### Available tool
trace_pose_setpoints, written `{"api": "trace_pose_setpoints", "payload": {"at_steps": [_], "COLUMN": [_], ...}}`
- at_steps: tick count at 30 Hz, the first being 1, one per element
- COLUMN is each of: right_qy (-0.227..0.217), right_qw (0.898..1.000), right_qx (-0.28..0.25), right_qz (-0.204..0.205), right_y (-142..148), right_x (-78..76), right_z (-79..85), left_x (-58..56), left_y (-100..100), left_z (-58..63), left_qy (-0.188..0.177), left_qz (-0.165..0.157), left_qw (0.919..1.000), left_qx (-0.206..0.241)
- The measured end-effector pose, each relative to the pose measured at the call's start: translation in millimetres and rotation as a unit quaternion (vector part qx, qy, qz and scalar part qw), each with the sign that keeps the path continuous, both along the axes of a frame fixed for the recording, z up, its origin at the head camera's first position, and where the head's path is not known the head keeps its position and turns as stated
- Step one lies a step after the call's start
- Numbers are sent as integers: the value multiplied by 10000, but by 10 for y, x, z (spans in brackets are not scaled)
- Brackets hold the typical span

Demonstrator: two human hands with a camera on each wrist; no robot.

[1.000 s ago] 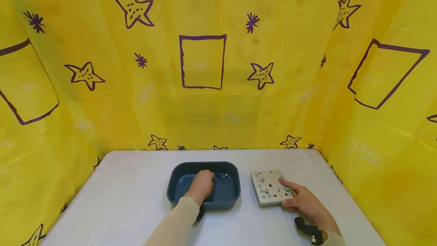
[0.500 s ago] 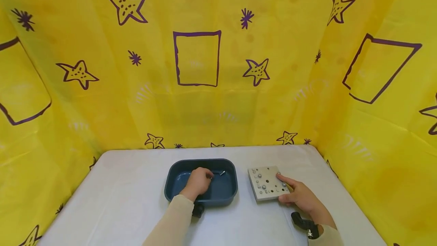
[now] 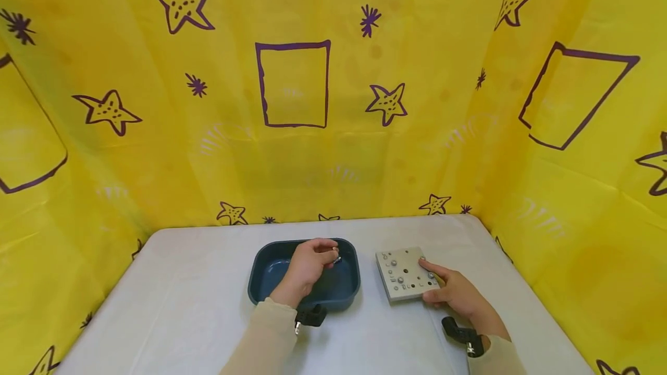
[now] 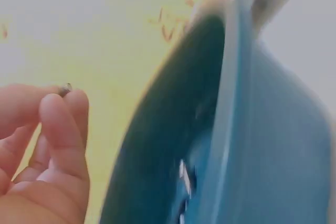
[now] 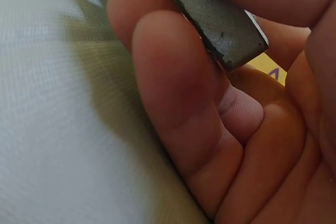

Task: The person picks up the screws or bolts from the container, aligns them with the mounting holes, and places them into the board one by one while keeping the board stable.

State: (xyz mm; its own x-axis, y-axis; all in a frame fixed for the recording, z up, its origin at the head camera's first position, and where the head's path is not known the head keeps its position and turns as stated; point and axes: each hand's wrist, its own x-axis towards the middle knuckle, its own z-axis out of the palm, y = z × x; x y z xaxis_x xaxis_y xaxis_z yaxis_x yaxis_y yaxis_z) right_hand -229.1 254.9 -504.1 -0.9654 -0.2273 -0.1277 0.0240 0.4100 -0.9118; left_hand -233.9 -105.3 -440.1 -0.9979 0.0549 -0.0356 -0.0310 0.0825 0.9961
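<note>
The right hand (image 3: 455, 294) curls round the right side of a drilled metal plate (image 3: 414, 274), at the right of the surface (image 3: 182, 294); the plate looks stiff and fairly heavy, best held by its edges. It is pale grey, dotted with holes and screw heads (image 3: 400, 280). Leftward, the left hand (image 3: 306, 268) pinches a small metal fastener (image 4: 65, 89) above the blue tray (image 3: 333, 304); shiny, its shape unclear, it is probably light, hard and easily dropped, so fingertips suit it.

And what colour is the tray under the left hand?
The tray is a dark, slightly greenish blue; it shows best in the head view.
</note>
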Motion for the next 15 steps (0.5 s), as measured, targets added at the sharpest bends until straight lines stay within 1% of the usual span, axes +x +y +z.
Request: {"api": "trace_pose_setpoints", "payload": {"at_steps": [3,7,10,12,15], "right_qy": [-108,-90,10,-26,-131], "right_qw": [9999,9997,9994,9998,9998], "right_qx": [-40,198,327,185,-98], "right_qz": [-29,-99,-124,-116,-102], "right_y": [13,20,13,11,16], "right_x": [5,-4,-22,-29,-28], "right_z": [-2,8,17,14,-10], "left_x": [59,123,149,163,179], "left_y": [248,603,852,1002,1188], "left_z": [55,59,19,-29,-132], "left_qy": [131,250,427,568,768], "left_qz": [-192,-425,-602,-739,-901], "left_qw": [9997,9987,9969,9948,9906], "left_qx": [46,-96,-272,-403,-684]}}
